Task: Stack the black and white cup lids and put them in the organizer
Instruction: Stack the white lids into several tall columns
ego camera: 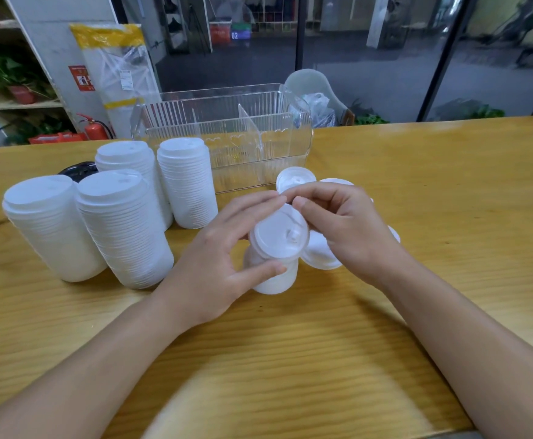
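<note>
A: A short stack of white lids (271,270) is gripped by the left hand (224,258), thumb at the front, fingers (259,202) curled round the back. The top lid (279,237) is pinched at its far rim by the right hand (344,226) and sits tilted, not yet seated.

B: Then a crooked nesting is to be feared. If the lid is pressed down while tilted, it may be jammed or the thin rim buckled.

A: Loose white lids (295,178) lie just beyond and under the right hand. They could be swept off the tabletop (449,191) by the wrist.

B: And the four tall white stacks (122,223) at the left?

A: They are leaning, and stand close together. A knock from the left forearm may topple them all.

B: The black lids (76,171) are almost hidden behind those stacks and may be overlooked.

A: The clear organizer (227,134) stands behind, apparently with nothing yet in its compartments. Tall stacks may be caught on its dividers.
</note>
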{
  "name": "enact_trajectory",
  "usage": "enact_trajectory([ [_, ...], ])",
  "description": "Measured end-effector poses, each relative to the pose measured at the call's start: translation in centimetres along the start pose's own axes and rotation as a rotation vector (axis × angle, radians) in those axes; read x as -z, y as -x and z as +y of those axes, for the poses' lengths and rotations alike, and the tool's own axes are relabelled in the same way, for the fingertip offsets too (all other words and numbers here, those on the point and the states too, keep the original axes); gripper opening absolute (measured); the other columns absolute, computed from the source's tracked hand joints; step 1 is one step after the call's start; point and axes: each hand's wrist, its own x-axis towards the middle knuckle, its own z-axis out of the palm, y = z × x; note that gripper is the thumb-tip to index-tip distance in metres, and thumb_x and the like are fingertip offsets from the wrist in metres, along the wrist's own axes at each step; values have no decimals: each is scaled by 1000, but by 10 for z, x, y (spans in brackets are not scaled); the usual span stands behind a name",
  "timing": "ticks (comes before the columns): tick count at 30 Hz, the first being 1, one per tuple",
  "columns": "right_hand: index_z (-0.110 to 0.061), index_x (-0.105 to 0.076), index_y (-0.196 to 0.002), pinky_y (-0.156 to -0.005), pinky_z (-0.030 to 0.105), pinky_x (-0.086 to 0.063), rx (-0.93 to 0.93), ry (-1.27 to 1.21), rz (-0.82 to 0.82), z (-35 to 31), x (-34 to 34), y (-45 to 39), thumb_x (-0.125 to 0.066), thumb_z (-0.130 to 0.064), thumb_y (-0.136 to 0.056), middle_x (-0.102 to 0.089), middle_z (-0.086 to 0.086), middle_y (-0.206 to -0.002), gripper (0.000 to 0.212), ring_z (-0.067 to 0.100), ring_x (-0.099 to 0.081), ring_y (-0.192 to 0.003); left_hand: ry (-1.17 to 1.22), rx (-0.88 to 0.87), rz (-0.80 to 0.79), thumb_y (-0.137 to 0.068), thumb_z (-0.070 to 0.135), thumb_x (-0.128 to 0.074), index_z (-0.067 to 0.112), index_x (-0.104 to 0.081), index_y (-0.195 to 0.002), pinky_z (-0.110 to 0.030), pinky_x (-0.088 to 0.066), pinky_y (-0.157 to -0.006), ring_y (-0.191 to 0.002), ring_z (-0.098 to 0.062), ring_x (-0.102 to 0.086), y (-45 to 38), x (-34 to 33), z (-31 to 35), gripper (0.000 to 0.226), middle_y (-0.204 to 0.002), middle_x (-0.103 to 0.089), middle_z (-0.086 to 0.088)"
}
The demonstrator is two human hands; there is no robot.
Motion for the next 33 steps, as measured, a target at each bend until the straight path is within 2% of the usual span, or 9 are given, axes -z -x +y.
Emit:
enact_trajectory([
  [3,-1,-77,-119,-96,48,-63,12,20,-14,0,1,0,-55,-4,-112,-81,15,-110,24,35,-77,-107,-33,5,12,-88,25,-93,28,-59,-156,-25,-41,-122,-153,-12,-49,0,3,0,76,-160,-53,15],
  [6,-3,-78,-117,-91,35,-62,69,81,3,2,1,-1,-55,-5,-112,-81,9,-108,24,26,-77,-105,-65,22,26,-87,32,-93,28,-61,-155,-26,-39,-123,-151,-13,-51,-1,6,1,75,-156,-56,14],
  [10,-18,-81,-111,-85,17,-49,160,395,94,10,7,-1,-66,-11,-107,-78,-7,-96,17,12,-70,-93,-75,131,54,-85,46,-91,33,-66,-148,-28,-45,-118,-142,-7,-57,0,16,-2,69,-146,-63,18],
  [12,-24,-81,-111,-89,14,-42,189,563,128,16,12,-2,-73,-16,-103,-75,-14,-99,14,9,-64,-94,-69,183,34,-85,50,-91,37,-68,-143,-33,-49,-115,-136,-7,-60,1,18,-4,64,-141,-66,20],
  [14,-28,-81,-115,-96,16,-31,222,735,149,24,12,-5,-76,-22,-101,-71,-16,-106,16,8,-56,-98,-72,211,13,-84,53,-90,39,-69,-139,-30,-49,-113,-133,-5,-61,2,17,-7,61,-137,-67,23],
  [17,-28,-79,-125,-96,30,-24,251,904,142,34,12,-10,-74,-27,-101,-64,-11,-115,25,16,-51,-107,-88,206,-25,-82,58,-88,40,-69,-136,-24,-48,-110,-130,-3,-61,1,12,-8,60,-133,-67,25],
  [24,-23,-82,-117,-89,48,-34,295,1133,139,42,9,-14,-63,-29,-97,-65,0,-117,28,32,-55,-103,-124,201,-93,-81,65,-86,42,-67,-139,-34,-51,-110,-132,-4,-60,3,9,-8,65,-134,-65,24],
  [29,-22,-81,-98,-84,43,-29,348,1198,162,45,6,-18,-71,-21,-96,-65,-1,-106,11,31,-53,-95,-148,212,-132,-80,66,-88,44,-66,-140,-37,-49,-111,-135,-7,-58,6,7,-9,68,-136,-64,25],
  [33,-20,-79,-87,-82,40,-27,385,1179,203,45,7,-21,-76,-13,-94,-65,-3,-95,10,29,-52,-89,-170,201,-146,-80,65,-89,44,-65,-140,-36,-49,-112,-135,-7,-57,7,6,-7,69,-136,-63,25],
])
